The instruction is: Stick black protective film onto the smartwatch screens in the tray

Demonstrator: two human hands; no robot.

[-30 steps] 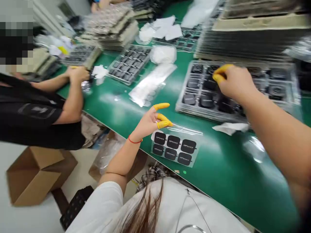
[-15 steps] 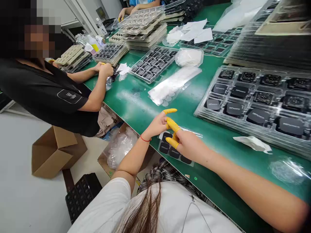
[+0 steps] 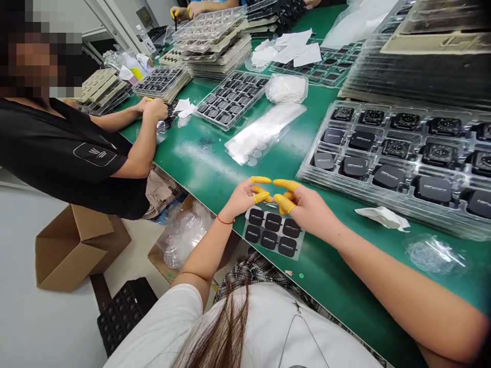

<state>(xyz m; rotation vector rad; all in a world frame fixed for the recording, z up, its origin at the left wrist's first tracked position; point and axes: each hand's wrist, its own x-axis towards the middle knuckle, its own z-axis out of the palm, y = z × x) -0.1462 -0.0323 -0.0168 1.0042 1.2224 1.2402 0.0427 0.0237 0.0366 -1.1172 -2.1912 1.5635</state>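
Note:
My left hand [image 3: 242,199] and my right hand [image 3: 312,208] face each other just above the green tabletop, their yellow-cotted fingertips nearly meeting. On my left hand the index finger stretches out, apart from the thumb. My right index finger also points outward with a gap above the thumb. A small shiny glint shows between the lower fingertips; whether it is a piece of film I cannot tell. Right below them lies a clear sheet of black square stickers [image 3: 270,240] with white lettering. My right hand overlaps its upper right edge.
Right, a clear tray [image 3: 307,176] holds black watch-like parts; a white paper scrap [image 3: 383,219] and clear round film [image 3: 435,255] lie before it. Ahead is a strip of round white stickers [image 3: 264,133]. A co-worker in a black sleeve [image 3: 95,156] works at left.
My right hand has drawn back from my left hand, and its index finger has straightened. More of the sticker sheet shows. The whole view has shifted slightly.

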